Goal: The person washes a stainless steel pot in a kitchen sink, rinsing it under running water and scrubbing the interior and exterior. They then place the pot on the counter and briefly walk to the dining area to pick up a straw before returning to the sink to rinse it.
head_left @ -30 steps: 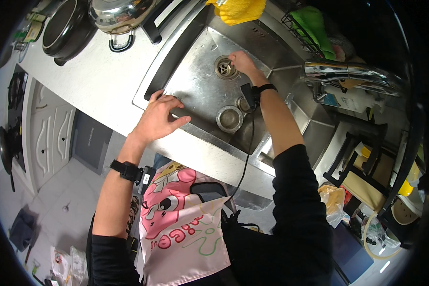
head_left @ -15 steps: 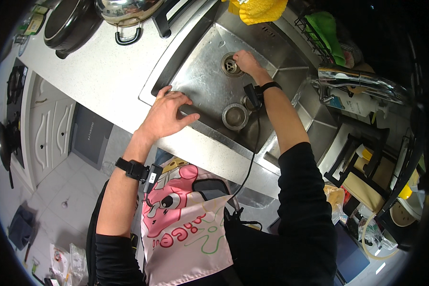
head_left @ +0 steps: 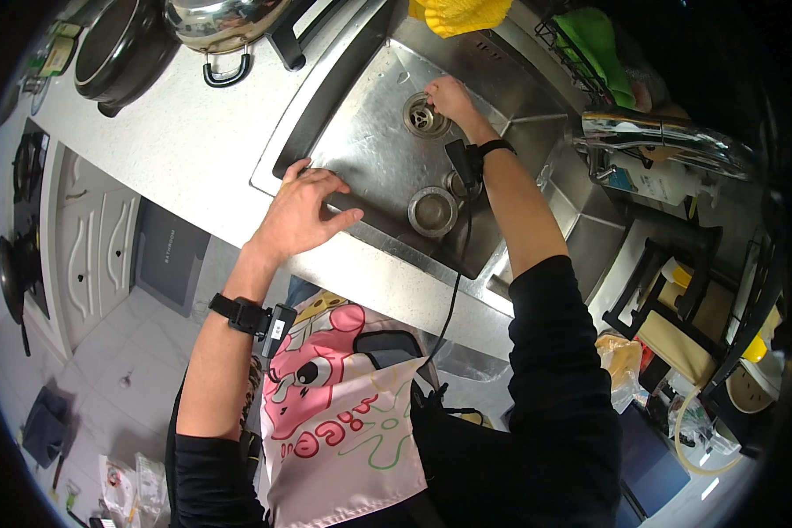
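Observation:
My right hand (head_left: 451,99) is down in the stainless steel sink (head_left: 361,114), at the right rim of the round drain (head_left: 421,121). Its fingers are curled together; whatever they may hold is hidden. A slotted metal piece shows inside the drain opening. Over the sink's near left edge rests my left hand (head_left: 304,213), fingers spread, holding nothing. Between me and the drain, a round metal strainer cup (head_left: 432,213) lies on the sink floor. A smaller round metal part (head_left: 456,184) sits beside it, partly covered by the black device on my right wrist.
A chrome faucet (head_left: 669,132) reaches in from the right. A yellow cloth (head_left: 465,13) hangs at the far edge. On the left counter stand a dark pot (head_left: 123,53) and a lidded steel pot (head_left: 224,18). A black cable (head_left: 453,308) runs from my right wrist across the sink edge.
My right hand has shifted slightly at the drain rim, its fingers now further over the opening's edge. The left hand stays on the sink edge. The whole view has moved a little.

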A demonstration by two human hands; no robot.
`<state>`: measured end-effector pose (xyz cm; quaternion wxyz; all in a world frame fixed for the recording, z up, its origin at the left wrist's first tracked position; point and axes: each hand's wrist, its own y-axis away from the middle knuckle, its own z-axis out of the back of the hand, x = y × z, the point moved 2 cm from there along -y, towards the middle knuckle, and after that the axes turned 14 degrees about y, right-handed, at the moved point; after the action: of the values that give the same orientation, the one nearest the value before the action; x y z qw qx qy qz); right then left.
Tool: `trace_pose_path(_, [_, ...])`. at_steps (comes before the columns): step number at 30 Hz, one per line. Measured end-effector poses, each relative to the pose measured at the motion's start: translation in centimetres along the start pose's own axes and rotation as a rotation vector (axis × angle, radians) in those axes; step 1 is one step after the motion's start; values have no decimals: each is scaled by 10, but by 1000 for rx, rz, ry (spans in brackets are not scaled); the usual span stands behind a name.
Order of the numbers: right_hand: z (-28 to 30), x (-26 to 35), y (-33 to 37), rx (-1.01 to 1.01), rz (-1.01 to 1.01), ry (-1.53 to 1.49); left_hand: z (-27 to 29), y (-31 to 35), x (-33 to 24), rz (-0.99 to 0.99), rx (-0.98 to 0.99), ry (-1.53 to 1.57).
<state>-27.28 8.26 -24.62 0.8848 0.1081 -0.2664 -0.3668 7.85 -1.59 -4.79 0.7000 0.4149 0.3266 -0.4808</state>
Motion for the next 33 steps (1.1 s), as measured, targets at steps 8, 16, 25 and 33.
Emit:
trace_pose_path(8, [-5, -9, 7, -65, -19, 153, -1, -1, 4, 3, 14, -12])
trace_pose_path(16, [-3, -6, 0, 96, -62, 162, -3, -1, 6, -13, -3, -20])
trace_pose_path(25, [13, 14, 4, 22, -1, 192, -2, -1, 5, 32, 27, -22])
trace_pose_path(33, [3, 7, 5, -39, 84, 157, -1, -1, 1, 47, 44, -13])
